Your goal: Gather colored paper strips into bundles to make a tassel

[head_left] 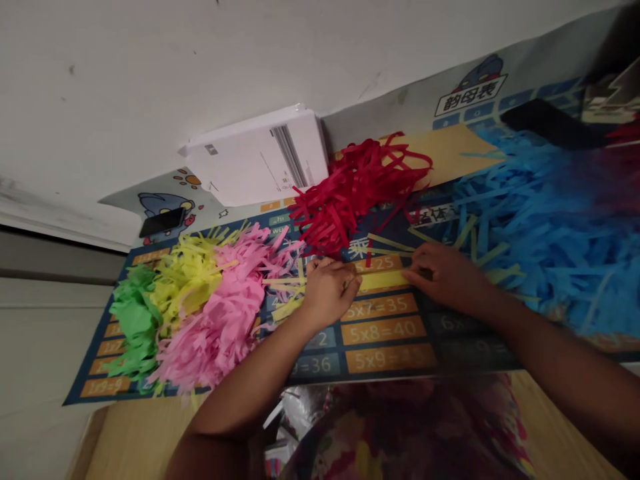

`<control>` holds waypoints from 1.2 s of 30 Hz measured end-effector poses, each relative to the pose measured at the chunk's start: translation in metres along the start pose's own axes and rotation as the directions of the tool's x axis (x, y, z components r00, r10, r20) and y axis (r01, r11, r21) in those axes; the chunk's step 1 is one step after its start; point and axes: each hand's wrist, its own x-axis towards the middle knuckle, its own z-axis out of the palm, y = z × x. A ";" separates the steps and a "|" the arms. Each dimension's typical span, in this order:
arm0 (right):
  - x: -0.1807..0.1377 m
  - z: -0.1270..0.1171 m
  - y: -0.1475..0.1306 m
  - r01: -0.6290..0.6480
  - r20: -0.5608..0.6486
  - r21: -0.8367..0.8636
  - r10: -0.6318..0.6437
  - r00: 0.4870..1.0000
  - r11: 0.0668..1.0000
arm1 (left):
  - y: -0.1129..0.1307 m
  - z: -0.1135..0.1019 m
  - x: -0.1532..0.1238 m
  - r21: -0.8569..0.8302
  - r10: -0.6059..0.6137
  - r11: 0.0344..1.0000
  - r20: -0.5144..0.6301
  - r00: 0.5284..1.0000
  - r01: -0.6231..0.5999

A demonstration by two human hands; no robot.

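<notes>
My left hand is curled into a closed grip on something at the left end of a yellow paper piece; what it grips is hidden by the fingers. My right hand lies over the right end of that yellow paper, fingers pressed down on it. The paper rests on a dark blue multiplication-table mat. Thin yellow strips lie just left of my left hand.
Heaps of cut paper strips surround the hands: green, yellow, pink, red and blue. A white box and a phone sit by the wall. A yellow sheet lies behind the red heap.
</notes>
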 end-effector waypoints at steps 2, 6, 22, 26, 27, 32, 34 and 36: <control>0.001 0.001 -0.002 -0.001 -0.027 -0.037 0.000 1.000 0.999 | 0.002 0.001 0.000 0.017 -0.007 1.000 0.000 1.000 0.007; 0.001 0.001 -0.005 0.001 -0.059 -0.077 -0.006 0.998 0.997 | 0.003 0.003 0.001 0.036 -0.031 0.999 0.000 1.000 0.031; -0.001 -0.011 -0.029 -0.018 -0.110 -0.324 -0.019 0.994 0.946 | 0.002 0.006 -0.008 0.222 0.276 0.942 -0.077 0.958 -0.254; -0.007 -0.016 -0.054 0.243 0.052 -0.392 -0.242 0.969 0.887 | 0.012 0.000 -0.014 0.345 0.392 0.861 0.017 0.920 -0.373; -0.007 -0.017 -0.056 0.282 0.086 -0.409 -0.270 0.959 0.868 | 0.016 -0.003 -0.013 0.362 0.399 0.852 0.019 0.917 -0.378; 0.006 -0.017 -0.045 0.359 0.163 -0.423 -0.320 0.933 0.832 | 0.026 -0.015 -0.001 0.371 0.405 0.837 0.077 0.911 -0.403; 0.013 -0.018 -0.038 0.349 0.156 -0.398 -0.312 0.937 0.848 | 0.027 -0.016 0.006 0.378 0.381 0.842 0.089 0.920 -0.385; 0.017 -0.018 -0.035 0.308 0.130 -0.397 -0.280 0.951 0.865 | 0.025 -0.015 0.009 0.389 0.362 0.847 0.073 0.929 -0.361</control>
